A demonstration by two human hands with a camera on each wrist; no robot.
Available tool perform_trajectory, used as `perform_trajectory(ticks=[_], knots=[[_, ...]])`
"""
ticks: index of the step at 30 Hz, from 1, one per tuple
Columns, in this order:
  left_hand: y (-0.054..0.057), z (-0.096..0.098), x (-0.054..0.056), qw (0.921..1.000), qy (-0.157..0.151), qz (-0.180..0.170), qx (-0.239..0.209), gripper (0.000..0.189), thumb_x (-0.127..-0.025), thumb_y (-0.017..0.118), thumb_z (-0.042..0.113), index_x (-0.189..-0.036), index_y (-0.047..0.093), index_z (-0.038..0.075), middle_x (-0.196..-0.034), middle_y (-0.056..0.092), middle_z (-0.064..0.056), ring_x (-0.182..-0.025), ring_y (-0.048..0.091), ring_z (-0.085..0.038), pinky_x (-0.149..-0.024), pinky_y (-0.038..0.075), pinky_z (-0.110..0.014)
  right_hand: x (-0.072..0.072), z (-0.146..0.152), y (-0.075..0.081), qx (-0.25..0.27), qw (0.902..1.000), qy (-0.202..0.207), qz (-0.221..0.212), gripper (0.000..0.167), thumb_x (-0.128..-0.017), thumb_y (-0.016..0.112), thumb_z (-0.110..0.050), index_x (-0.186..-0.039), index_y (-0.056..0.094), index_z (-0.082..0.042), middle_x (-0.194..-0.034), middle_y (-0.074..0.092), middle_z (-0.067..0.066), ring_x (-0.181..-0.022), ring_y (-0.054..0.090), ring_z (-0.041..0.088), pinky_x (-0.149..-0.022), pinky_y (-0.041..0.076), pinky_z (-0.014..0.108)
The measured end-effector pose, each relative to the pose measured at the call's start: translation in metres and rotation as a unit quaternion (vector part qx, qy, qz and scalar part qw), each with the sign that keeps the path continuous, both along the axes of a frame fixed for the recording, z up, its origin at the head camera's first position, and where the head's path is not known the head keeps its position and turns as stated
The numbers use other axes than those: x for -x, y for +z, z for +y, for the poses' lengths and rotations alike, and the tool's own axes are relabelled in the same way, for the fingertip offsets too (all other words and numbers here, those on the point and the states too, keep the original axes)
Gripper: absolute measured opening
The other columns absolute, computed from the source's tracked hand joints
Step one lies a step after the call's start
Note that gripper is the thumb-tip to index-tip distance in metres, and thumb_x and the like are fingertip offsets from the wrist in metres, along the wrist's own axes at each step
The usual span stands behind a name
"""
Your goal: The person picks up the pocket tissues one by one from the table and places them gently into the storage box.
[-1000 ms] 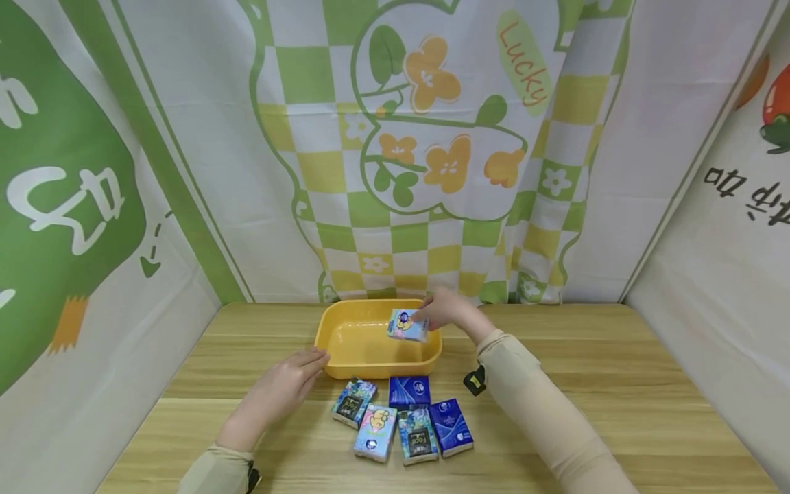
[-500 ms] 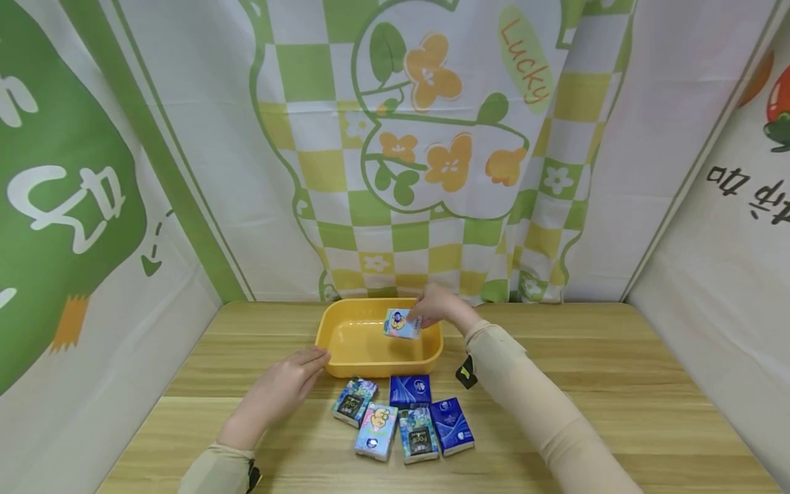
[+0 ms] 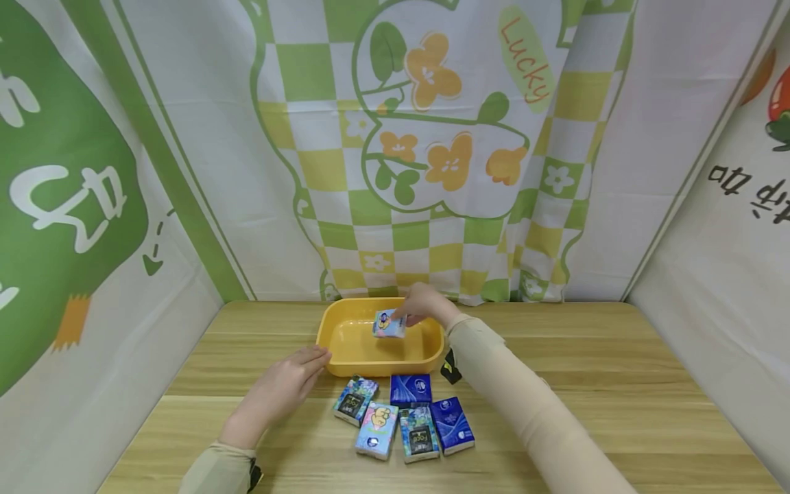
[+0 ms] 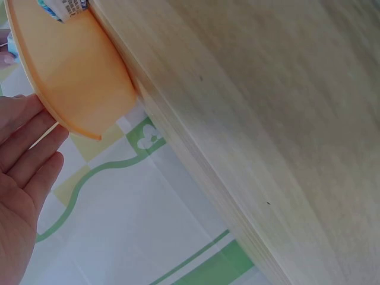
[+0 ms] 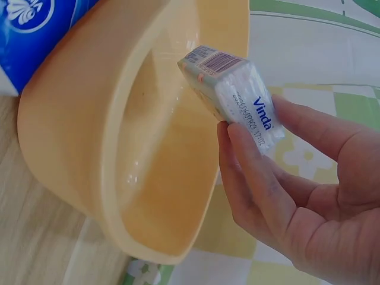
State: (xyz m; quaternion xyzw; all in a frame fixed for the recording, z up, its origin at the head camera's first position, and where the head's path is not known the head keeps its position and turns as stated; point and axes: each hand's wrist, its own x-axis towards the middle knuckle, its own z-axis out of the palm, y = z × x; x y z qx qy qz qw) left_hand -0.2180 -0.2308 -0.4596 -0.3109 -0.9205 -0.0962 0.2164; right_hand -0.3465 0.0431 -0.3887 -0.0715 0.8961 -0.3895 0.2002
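Observation:
My right hand (image 3: 428,305) pinches a small light-blue pack of tissues (image 3: 389,324) between thumb and fingers, over the inside of a yellow plastic basin (image 3: 358,370). In the right wrist view the pack of tissues (image 5: 243,101) is tilted, its "Vinda" end facing the camera, and the basin's rim (image 5: 113,148) lies to its left. My left hand (image 3: 286,381) touches the basin's left end. The left wrist view shows its fairly straight fingers (image 4: 29,139) against the basin's rim (image 4: 50,113).
Several tissue packs lie before the basin: two blue floral ones (image 3: 356,400) (image 3: 420,436), a pink-and-blue one (image 3: 376,431), and two dark blue ones (image 3: 410,390) (image 3: 452,425). They rest on a wooden table (image 3: 574,384). A checkered curtain (image 3: 432,254) hangs behind the basin.
My right hand has moved left over the basin, carrying the pack of tissues from near the right end toward the middle. My left hand has stayed at the rim.

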Motion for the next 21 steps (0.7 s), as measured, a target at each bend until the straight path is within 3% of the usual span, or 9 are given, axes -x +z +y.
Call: perform_trajectory(ticks=[4,8,11,18,21], knots=[[-0.001,0.0,0.0,1.0,0.0,0.005,-0.002,0.033,-0.084,0.069,0.008,-0.117,0.066,0.003,-0.12,0.065,-0.015,-0.11,0.063,-0.03,-0.093,0.054,-0.044,0.006,-0.007,-0.005,0.009,0.9998,-0.011,-0.016,0.049,-0.079,0.077,-0.011,-0.119,0.057,0.009,-0.097,0.069,0.018,-0.077,0.072,0.024,-0.082,0.06,0.036],[-0.001,0.0,0.0,1.0,0.001,0.007,0.001,0.033,-0.085,0.069,0.008,-0.117,0.066,0.003,-0.12,0.065,-0.015,-0.11,0.063,-0.03,-0.093,0.054,-0.044,0.015,-0.013,-0.015,0.016,0.9991,-0.017,-0.036,0.08,-0.077,0.078,-0.009,-0.142,0.034,0.006,-0.11,0.065,0.022,-0.07,0.069,0.021,-0.07,0.062,0.029],[-0.001,0.0,0.0,1.0,-0.001,0.006,0.001,0.034,-0.084,0.069,0.009,-0.118,0.066,0.004,-0.12,0.065,-0.014,-0.11,0.063,-0.029,-0.093,0.054,-0.043,0.018,-0.016,-0.02,0.023,0.9985,-0.022,-0.045,0.09,-0.078,0.076,-0.007,-0.149,0.021,0.001,-0.118,0.06,0.023,-0.071,0.068,0.022,-0.065,0.062,0.027],[0.001,0.0,0.0,1.0,-0.001,-0.007,0.001,0.034,-0.086,0.067,0.011,-0.119,0.065,0.005,-0.122,0.064,-0.014,-0.112,0.062,-0.028,-0.095,0.053,-0.042,0.011,-0.022,-0.024,0.017,0.9982,-0.054,-0.02,0.081,-0.08,0.074,-0.004,-0.146,0.029,0.001,-0.115,0.061,0.022,-0.077,0.069,0.027,-0.075,0.062,0.035],[0.001,0.0,0.0,0.9999,0.0,-0.01,0.002,0.034,-0.087,0.066,0.011,-0.12,0.064,0.004,-0.123,0.064,-0.014,-0.113,0.062,-0.029,-0.096,0.053,-0.042,0.013,-0.024,-0.027,0.011,0.997,-0.075,-0.018,0.08,-0.079,0.075,-0.004,-0.146,0.031,0.0,-0.125,0.057,0.022,-0.082,0.069,0.031,-0.076,0.062,0.038]])
